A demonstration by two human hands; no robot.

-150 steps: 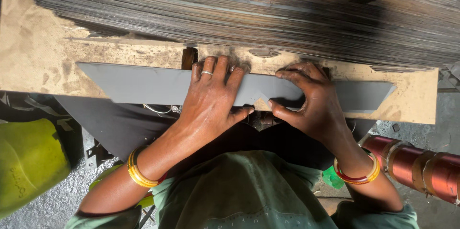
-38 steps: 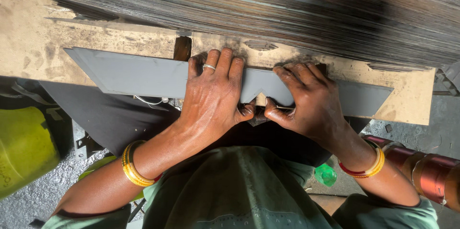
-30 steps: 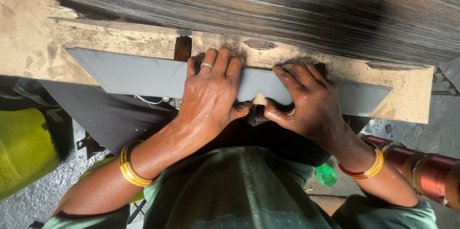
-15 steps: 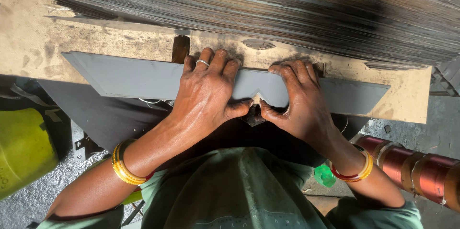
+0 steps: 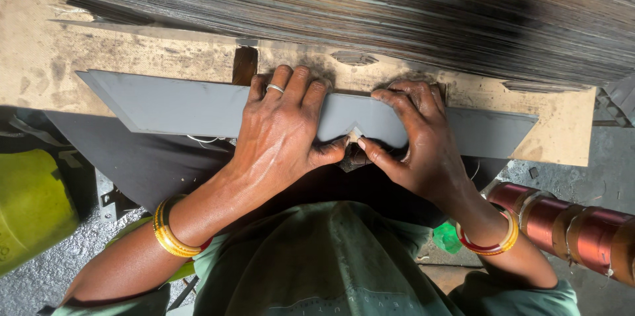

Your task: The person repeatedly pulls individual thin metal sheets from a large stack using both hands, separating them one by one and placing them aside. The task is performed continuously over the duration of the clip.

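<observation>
A long grey metal strip (image 5: 178, 107) with slanted ends lies across a worn wooden board (image 5: 79, 58). It looks like a thin stack of sheets, with a small V notch on its near edge. My left hand (image 5: 281, 127) lies flat on the strip's middle, fingers spread over its far edge, thumb hooked under the near edge beside the notch. My right hand (image 5: 417, 137) grips the strip just right of the notch, fingers curled over the far edge, thumb at the near edge. Both thumbs almost meet at the notch.
A large pile of thin dark metal sheets (image 5: 370, 5) fills the far side of the board. A yellow-green container (image 5: 30, 207) stands at the lower left. Copper wire coils (image 5: 569, 223) lie at the lower right. A dark sheet (image 5: 145, 164) hangs below the board.
Both hands have stayed on the grey strip. The strip has shifted slightly and the thumbs have drawn closer together at the notch.
</observation>
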